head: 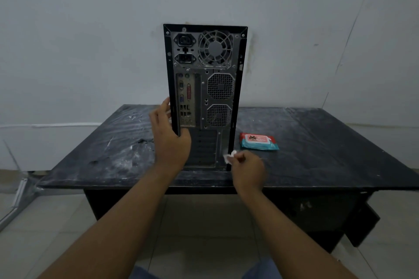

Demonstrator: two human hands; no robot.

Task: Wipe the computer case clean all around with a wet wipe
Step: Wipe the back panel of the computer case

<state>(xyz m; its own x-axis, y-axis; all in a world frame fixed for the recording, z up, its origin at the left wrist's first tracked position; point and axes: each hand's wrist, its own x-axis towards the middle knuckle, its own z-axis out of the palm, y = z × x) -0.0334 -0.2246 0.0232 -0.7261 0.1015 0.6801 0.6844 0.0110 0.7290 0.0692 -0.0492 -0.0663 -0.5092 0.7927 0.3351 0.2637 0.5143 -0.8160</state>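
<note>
Left hand (pixel 169 137) clasps the boxy metal computer case (pixel 205 99) by its edge; right hand (pixel 248 169) pinches a crumpled wet wipe (pixel 229 157)

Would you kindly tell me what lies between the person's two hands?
In the head view, the lower back of the computer case stands between the left hand and the right hand, which pinches a wipe.

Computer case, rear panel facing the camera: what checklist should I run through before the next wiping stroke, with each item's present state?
1. Computer case upright on the table: ok.
2. Left hand holds the case's left edge: ok.
3. Right hand pinches the wet wipe: ok.
4. Wipe touching the lower rear panel: cannot tell.
5. Wipe pack lies apart, right of the case: ok.
6. Wipe moist enough: cannot tell.
</note>
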